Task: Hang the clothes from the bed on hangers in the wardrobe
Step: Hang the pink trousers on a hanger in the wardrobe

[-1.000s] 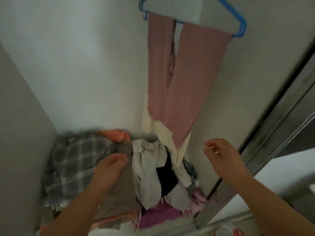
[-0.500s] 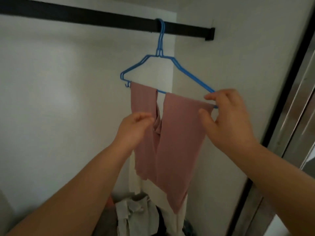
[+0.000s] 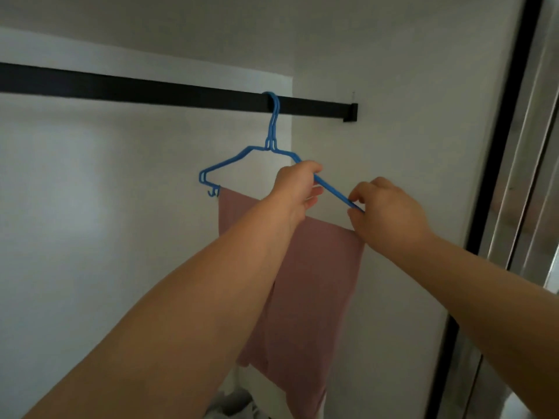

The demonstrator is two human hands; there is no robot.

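Both hands have climbed from the cloth to the hanger's right arm since half a second ago, and the view has tipped up toward the rail. Now the left hand [image 3: 298, 189] curls round the sloping wire of the hanger [image 3: 233, 163] just below its neck, while the right hand [image 3: 384, 211] pinches the same wire lower down, at the outer corner where the pink garment [image 3: 314, 282] meets the bar. That garment drapes over the bottom bar, directly below both grips, hanging in long soft folds. By my judgement it is light, limp cloth that could slide along the thin, smooth wire, so holding the hanger itself rather than the fabric looks the surer choice; the wire seems springy and would flex if squeezed hard. The hook sits over the rail [image 3: 136, 89], above the left grip. Count: one hanger, one rail, one pink garment, two hands; pale cloth [image 3: 266, 391] shows below, its number unclear.
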